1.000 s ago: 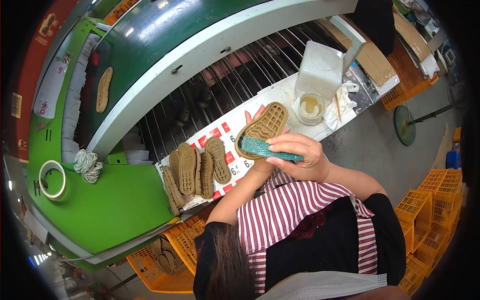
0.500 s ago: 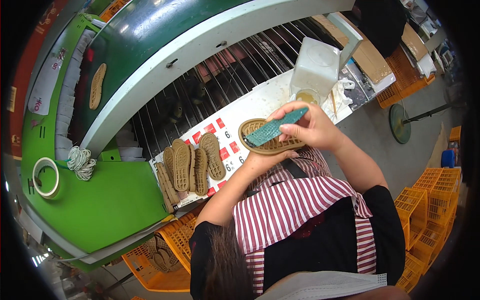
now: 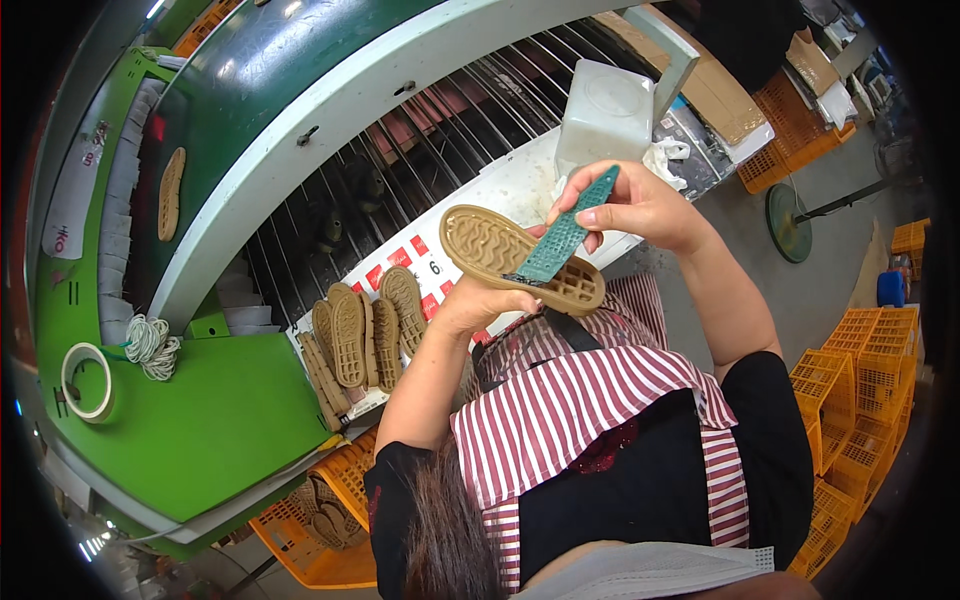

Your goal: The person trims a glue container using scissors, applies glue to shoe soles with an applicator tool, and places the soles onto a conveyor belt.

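My left fingers (image 3: 512,300), seemingly underneath, held a sole (image 3: 487,240); my right fingers (image 3: 602,216) pinched a green strip (image 3: 557,243), partly hiding a whitish container (image 3: 607,108).

We look over a crowded workshop with a grey floor (image 3: 825,285) and bright green furniture.
On our left spreads a green table (image 3: 220,430); above it curves a glossy dark green surface (image 3: 270,85) edged by a pale rail (image 3: 230,185), lamplight shining off it, with a rack of metal rods (image 3: 470,110) alongside. To our right we see stacked orange crates (image 3: 825,375), a round green stand base (image 3: 789,222) on the floor, and cardboard (image 3: 715,90) farther up. White lights (image 3: 97,540) glow at lower left.
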A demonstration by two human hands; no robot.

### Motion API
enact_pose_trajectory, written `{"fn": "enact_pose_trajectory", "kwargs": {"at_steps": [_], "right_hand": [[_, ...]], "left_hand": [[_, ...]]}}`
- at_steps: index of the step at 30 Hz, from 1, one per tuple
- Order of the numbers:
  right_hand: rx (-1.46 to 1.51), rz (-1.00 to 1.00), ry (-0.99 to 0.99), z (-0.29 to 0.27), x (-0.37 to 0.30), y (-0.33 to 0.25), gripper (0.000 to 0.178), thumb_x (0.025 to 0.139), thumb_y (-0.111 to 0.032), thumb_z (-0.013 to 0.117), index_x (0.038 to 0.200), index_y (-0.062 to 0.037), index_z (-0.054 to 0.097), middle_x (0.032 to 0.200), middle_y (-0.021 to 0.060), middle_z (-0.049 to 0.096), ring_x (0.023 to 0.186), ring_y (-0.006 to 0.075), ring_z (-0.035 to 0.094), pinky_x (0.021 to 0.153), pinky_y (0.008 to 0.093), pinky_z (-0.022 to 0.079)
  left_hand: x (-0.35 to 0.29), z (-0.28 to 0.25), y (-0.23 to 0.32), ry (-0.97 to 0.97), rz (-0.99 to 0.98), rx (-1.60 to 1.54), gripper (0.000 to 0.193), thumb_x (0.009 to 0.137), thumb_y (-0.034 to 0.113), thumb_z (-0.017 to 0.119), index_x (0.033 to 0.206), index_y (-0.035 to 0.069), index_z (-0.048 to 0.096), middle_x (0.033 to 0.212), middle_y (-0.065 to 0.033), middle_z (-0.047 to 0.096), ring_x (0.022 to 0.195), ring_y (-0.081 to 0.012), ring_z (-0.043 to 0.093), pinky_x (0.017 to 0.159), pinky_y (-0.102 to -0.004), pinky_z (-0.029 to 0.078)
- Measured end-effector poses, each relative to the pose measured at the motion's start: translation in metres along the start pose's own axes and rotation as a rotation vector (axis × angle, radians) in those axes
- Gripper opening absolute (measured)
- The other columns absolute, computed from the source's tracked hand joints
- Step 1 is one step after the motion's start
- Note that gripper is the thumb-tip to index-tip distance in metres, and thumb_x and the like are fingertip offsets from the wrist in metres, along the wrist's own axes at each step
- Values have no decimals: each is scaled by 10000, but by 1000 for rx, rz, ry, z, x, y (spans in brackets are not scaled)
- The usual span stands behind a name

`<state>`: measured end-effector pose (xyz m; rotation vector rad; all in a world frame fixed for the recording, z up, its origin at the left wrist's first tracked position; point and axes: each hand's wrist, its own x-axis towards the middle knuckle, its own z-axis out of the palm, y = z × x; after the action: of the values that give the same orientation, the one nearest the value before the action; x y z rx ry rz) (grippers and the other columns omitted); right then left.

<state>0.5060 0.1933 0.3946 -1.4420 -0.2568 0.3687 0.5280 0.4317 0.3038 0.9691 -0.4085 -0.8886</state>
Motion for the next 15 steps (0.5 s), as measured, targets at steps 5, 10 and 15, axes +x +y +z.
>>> {"fn": "enact_pose_trajectory", "kwargs": {"at_steps": [5, 10, 15], "right_hand": [[21, -55, 113, 8, -15, -4, 173, 870, -78, 594, 1016, 14, 582, 960, 122, 660, 693, 102, 627, 634, 223, 512], [91, -118, 142, 19, -23, -7, 167, 875, -69, 589, 1020, 13, 577, 996, 142, 653, 693, 115, 636, 633, 225, 532], [110, -127, 84, 30, -18, -11, 172, 869, -56, 593, 1026, 13, 576, 976, 127, 655, 696, 115, 637, 638, 227, 536]], "left_hand": [[1, 3, 6, 48, 69, -314, 987, 673, 403, 816, 1366, -78, 303, 1288, -208, 494, 1217, -295, 486, 1014, -444, 417], [2, 16, 10, 203, 120, -341, 977, 717, 652, 605, 1361, -16, 296, 1293, -214, 450, 1180, -353, 507, 967, -495, 477], [0, 16, 2, 235, 138, -480, 862, 797, 689, 457, 1377, 69, 311, 1276, -196, 455, 1159, -335, 527, 899, -468, 533]]}}
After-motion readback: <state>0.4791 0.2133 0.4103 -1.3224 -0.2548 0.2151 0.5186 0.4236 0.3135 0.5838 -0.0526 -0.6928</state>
